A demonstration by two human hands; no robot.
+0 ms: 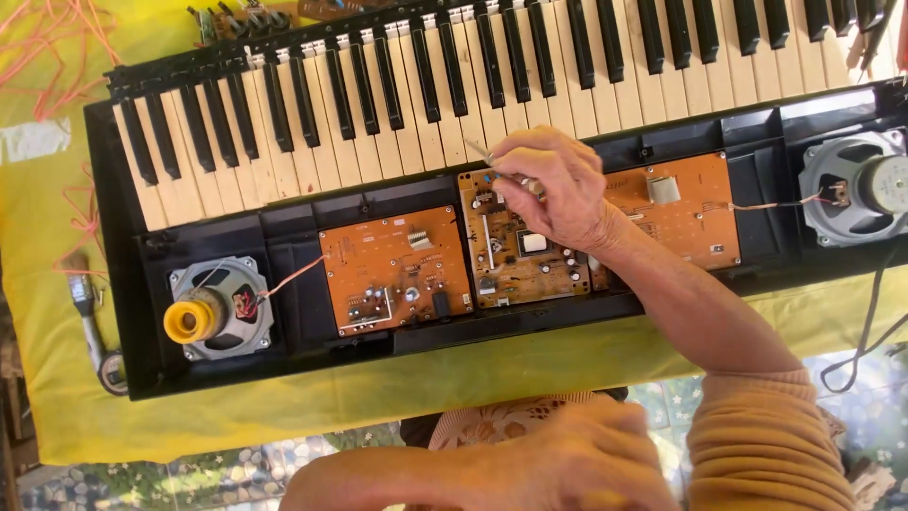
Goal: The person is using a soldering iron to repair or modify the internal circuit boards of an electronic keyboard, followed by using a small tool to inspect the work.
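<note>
Over the middle circuit board (515, 251) of the opened keyboard (284, 227), a thin metal tool (480, 151) is pinched in the right hand (553, 189); left hand (577, 454), blurred, grip indeterminable, near yellow cloth's (57, 284) front edge.

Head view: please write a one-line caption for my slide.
Right hand holds a thin metal tool over the middle circuit board of an opened keyboard.

- A makeshift electronics repair spot, seemingly outdoors in daylight.
- An opened electronic keyboard (473, 85) lies on a yellow cloth (57, 284), its circuit boards (397, 270) and speakers (222, 308) exposed.
- A hand tool (95, 326) rests beside it; pebbled ground (236, 468) shows below.
</note>
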